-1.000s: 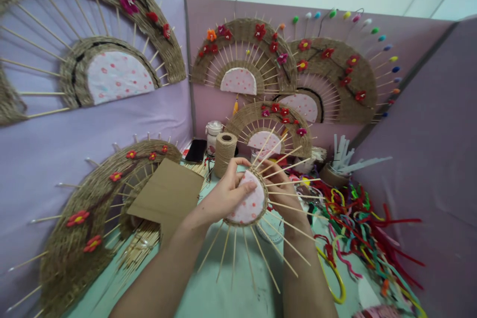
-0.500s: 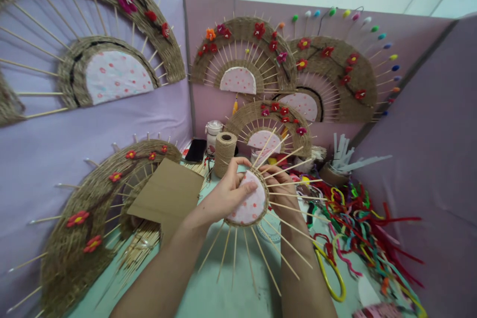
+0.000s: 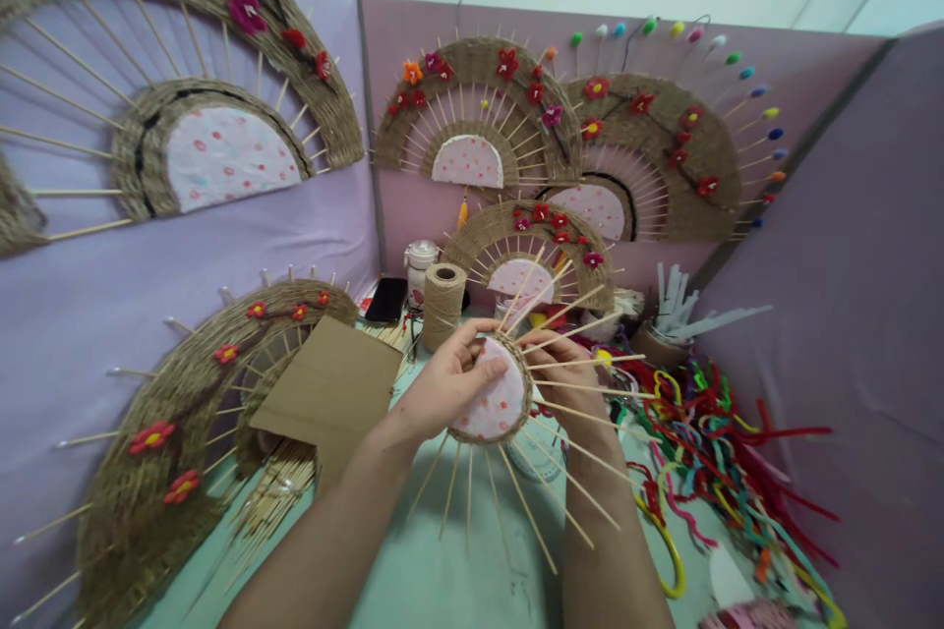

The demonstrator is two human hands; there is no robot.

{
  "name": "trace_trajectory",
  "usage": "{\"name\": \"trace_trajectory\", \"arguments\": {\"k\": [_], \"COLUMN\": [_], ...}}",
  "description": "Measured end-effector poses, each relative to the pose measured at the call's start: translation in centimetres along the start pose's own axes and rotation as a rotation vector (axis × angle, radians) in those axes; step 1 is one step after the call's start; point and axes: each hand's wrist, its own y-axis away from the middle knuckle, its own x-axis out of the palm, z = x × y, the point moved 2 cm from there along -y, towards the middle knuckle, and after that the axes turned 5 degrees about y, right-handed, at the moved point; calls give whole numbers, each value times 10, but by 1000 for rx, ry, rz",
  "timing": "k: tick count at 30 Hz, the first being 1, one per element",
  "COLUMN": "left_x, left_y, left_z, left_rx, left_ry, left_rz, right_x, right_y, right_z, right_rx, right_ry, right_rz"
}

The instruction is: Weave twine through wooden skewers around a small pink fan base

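My left hand [image 3: 458, 378] grips a small half-round fan piece [image 3: 493, 408] near its straight side, thumb pressed on the white cloth with red spots. A narrow band of woven twine [image 3: 528, 381] edges the cloth, and thin wooden sticks [image 3: 590, 388] radiate from it. Behind the upper sticks is my right hand [image 3: 564, 364], fingers bent and drawn together close to the twine edge. What its fingertips hold is hidden by the sticks and too small to make out. A cone of brown twine [image 3: 443, 307] stands just beyond my left hand.
Brown cardboard [image 3: 324, 393] and loose wooden sticks [image 3: 276, 491] lie to the left. On the right are tangled coloured pipe cleaners [image 3: 708, 452] and yellow-handled scissors [image 3: 668, 550]. A phone [image 3: 386, 300] and a lidded jar [image 3: 421, 270] stand behind. Finished woven fans [image 3: 472, 69] hang on the panels.
My right hand has moved slightly right, away from the woven edge. The fan piece has turned a little in my left hand, which keeps its hold.
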Motion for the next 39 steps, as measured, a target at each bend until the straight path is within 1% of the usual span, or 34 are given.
{"name": "trace_trajectory", "arguments": {"k": [5, 7, 10, 14, 17, 19, 23, 25, 28, 33, 36, 39], "left_x": [-7, -11, -16, -18, -19, -21, -24, -26, -29, -40, -43, -43], "left_y": [-1, -1, -1, 0, 1, 2, 3, 3, 3, 2, 3, 6], "left_z": [0, -2, -5, -11, -13, -13, -10, -9, -11, -15, -19, -23], "left_rx": [40, 56, 65, 59, 35, -1, -101, -140, -163, -163, -154, -166], "left_ry": [-75, -86, -93, -120, -155, -181, -252, -291, -351, -436, -430, -389], "left_rz": [-88, -120, -153, -176, -160, -132, -49, -7, 21, -25, -53, -100], "right_x": [-10, -15, -25, -35, -42, -48, -60, -63, -63, -58, -54, -50], "right_y": [-3, -4, -6, -5, -2, 0, 2, 2, 2, 3, 4, 3], "right_z": [-3, -4, -6, -2, 4, 7, 8, 7, 6, 7, 8, 8], "right_rx": [-32, -49, -38, -22, -9, -26, -84, -111, -164, -199, -218, -195], "right_ry": [94, 126, 141, 195, 331, 392, 349, 306, 224, 186, 206, 180], "right_rz": [4, -26, -92, -151, -174, -210, -327, -352, -334, -265, -254, -230]}}
